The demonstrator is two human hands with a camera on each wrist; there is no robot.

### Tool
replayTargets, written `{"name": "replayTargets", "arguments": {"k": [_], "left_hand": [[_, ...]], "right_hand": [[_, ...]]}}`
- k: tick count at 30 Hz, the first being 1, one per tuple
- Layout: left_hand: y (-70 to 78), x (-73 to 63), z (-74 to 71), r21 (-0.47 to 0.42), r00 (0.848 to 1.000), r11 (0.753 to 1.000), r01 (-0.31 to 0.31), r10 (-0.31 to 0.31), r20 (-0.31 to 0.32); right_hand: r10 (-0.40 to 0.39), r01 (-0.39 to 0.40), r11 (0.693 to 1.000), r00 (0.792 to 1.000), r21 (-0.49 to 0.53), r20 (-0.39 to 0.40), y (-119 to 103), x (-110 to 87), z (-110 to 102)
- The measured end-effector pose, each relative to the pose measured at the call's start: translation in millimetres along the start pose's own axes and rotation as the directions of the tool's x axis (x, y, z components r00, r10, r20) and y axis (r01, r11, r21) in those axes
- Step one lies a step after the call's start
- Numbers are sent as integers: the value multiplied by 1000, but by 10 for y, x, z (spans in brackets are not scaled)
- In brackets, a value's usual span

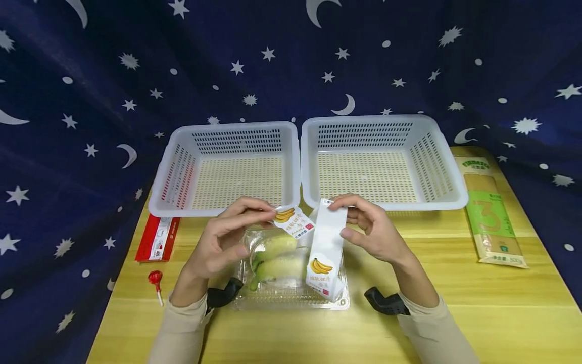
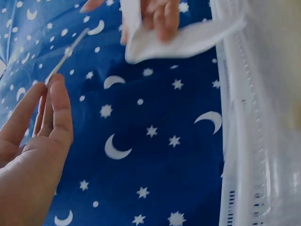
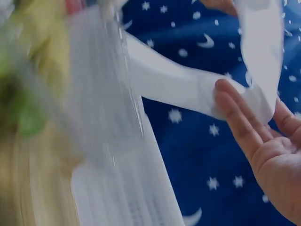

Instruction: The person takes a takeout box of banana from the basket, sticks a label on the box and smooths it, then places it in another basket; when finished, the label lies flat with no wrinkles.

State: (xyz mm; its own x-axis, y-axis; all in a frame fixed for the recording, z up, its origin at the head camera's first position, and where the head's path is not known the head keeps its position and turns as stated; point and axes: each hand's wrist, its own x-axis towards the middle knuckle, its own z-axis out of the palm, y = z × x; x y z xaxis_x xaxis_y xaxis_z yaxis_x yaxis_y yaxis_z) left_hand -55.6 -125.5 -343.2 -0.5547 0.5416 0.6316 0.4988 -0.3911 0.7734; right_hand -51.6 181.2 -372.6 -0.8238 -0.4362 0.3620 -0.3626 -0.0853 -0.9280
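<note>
The left hand (image 1: pixel 218 243) pinches one banana label (image 1: pixel 295 222); the right hand (image 1: pixel 375 235) holds one label strip (image 1: pixel 328 232). Both are over one clear box (image 1: pixel 291 304), before two white baskets (image 1: pixel 386 206).

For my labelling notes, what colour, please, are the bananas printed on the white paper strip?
The printed bananas are yellow, clearest in the head view.

Forearms (image 1: pixel 179 331) extended forward, left grip (image 1: pixel 218 240) pinching between fingertips (image 1: pixel 268 217), right grip (image 1: pixel 377 237) facing it, fingers (image 1: pixel 356 201) curved.
</note>
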Motion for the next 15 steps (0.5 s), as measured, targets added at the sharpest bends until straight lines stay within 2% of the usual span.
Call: {"name": "replayTargets", "arguments": {"k": [3, 6, 8, 11, 13, 15], "left_hand": [[11, -33, -56, -45, 1000, 999, 18, -17, 21], [-9, -113, -86, -87, 992, 990, 107, -100, 74], [-38, -183, -87, -92, 978, 978, 186, -175, 112], [-87, -289, -84, -74, 948, 953, 294, -281, 151], [-121, -342, -92, -65, 931, 938, 340, -326, 165], [-160, -377, -112, -59, 920, 929, 364, -349, 176]], "right_hand": [[-53, 53, 999, 999, 7, -2, 9, -161, -163], [-95, 95, 995, 995, -10, 31, 27, -369, -334], [-100, 102, 994, 993, -34, 66, 40, -523, -438], [-57, 65, 995, 993, -79, 106, 77, -769, -569], [-22, 36, 994, 991, -102, 131, 123, -916, -636], [-2, 19, 993, 989, -116, 146, 182, -1040, -684]]}}
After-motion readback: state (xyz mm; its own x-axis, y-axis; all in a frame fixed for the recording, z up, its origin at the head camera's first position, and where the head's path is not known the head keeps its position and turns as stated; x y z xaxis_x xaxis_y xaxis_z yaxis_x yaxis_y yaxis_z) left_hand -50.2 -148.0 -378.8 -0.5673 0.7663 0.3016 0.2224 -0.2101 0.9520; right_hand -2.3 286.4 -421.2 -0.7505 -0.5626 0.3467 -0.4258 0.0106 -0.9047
